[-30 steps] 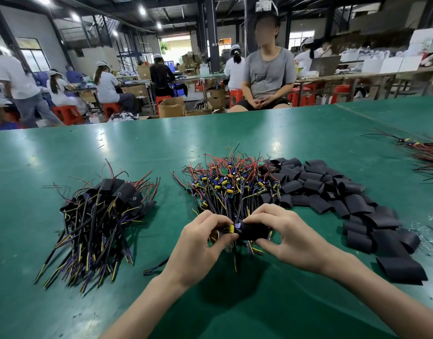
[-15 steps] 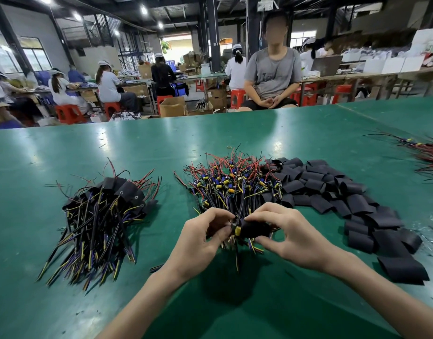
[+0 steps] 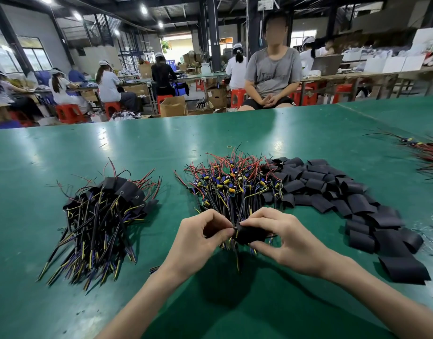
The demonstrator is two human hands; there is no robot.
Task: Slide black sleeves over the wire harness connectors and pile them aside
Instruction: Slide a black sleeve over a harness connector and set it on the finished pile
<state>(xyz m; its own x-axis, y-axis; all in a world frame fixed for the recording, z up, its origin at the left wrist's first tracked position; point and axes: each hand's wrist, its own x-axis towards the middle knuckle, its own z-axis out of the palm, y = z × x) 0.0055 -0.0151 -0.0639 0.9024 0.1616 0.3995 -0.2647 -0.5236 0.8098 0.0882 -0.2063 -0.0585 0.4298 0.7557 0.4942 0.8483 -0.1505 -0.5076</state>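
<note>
Our right hand point(image 3: 284, 238) grips a black sleeve point(image 3: 253, 234) just in front of the pile of bare wire harnesses point(image 3: 225, 184). Our left hand point(image 3: 200, 234) pinches one harness end point(image 3: 235, 232) at the sleeve's mouth. Loose sleeves point(image 3: 345, 194) lie right of that pile and sleeved harnesses point(image 3: 105, 216) well to its left, all on the green table point(image 3: 63, 155).

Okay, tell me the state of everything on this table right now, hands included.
Left hand, pinching the held harness by its end.
Right hand, gripping the black sleeve.
Black sleeve, covering the held harness's connector end.
Left pile, sleeved.
Middle pile, unsleeved.
Loose sleeves, flat, empty.
</note>
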